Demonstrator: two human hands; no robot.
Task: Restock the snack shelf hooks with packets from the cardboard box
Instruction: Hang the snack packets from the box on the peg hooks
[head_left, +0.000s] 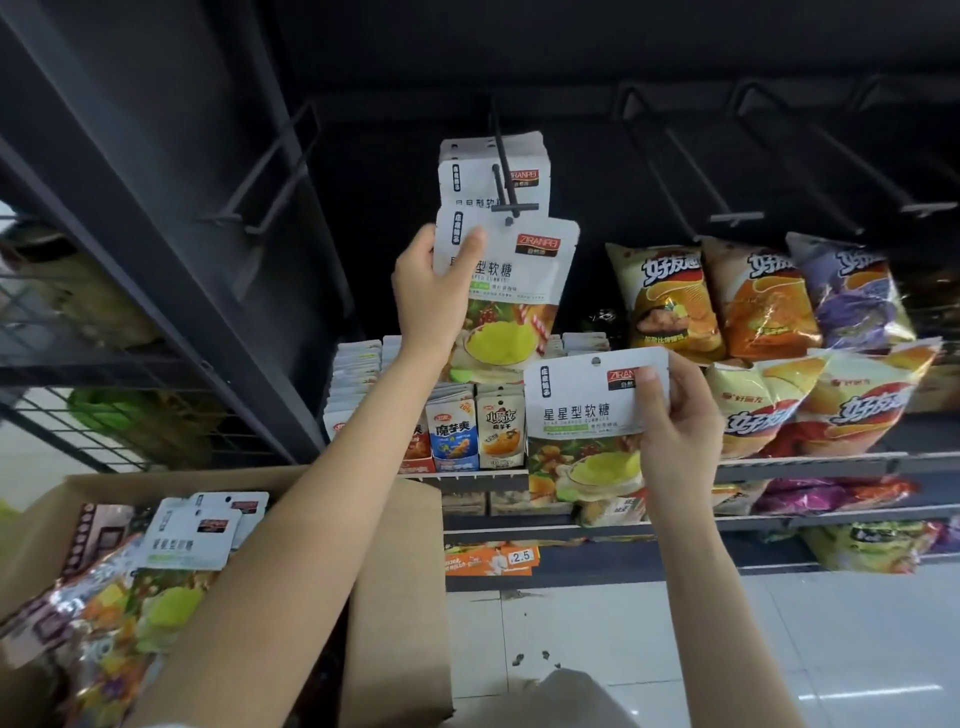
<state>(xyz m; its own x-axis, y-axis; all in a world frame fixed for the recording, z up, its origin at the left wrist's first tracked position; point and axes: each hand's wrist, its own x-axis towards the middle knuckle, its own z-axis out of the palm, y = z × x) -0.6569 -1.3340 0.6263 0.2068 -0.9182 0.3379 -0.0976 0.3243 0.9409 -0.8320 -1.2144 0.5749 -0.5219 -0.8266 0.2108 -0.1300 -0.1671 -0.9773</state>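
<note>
Left hand (428, 291) pinches an upright gummy packet (506, 296), hang-hole apparently just under the hook (506, 179) tip; right hand (675, 431), lower, pinches a second packet (587, 415); cardboard box (400, 571) lower left.

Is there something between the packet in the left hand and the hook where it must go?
Nothing visible. The left hand holds the packet with its hole just under the hook tip. Packets already hanging sit further back on it.
</note>
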